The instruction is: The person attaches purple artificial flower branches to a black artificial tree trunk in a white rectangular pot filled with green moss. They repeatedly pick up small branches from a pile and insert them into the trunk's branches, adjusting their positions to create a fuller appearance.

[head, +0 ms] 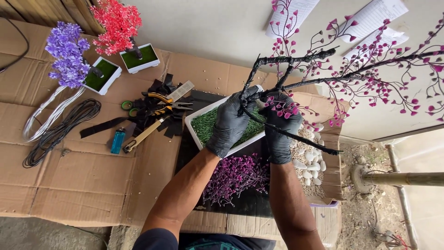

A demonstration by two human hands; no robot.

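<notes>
- My left hand [230, 121], in a black glove, is closed around the black wrapped trunk [252, 95] of an artificial tree, gripping it low, just above the tray [196, 121].
- My right hand [279, 121], also gloved, is closed on the same trunk just beside the left, with pink-tipped twigs crossing its fingers.
- The tree [296, 59] is tilted, its trunk running up and to the right. Black branches fork from it and carry thin twigs with small pink buds [379, 88] that spread toward the right edge of the view.
- One bare black branch [300, 138] points down and right from under my right hand.
- The tray is white, rectangular and lined with green turf; it lies directly below both hands.
- A heap of purple sprigs [235, 176] lies on a dark sheet between my forearms.
- White pebbles [309, 162] fill an open box just right of my right forearm.
- Left of the tray, on flattened cardboard [83, 185], I see pliers [143, 134], scissors [162, 99], black tape strips and a blue lighter [118, 140].
- Farther left lies a coil of black wire [60, 132] beside white wire.
- At upper left stand two finished trees in white trays: one purple [68, 53], one red [118, 23].
</notes>
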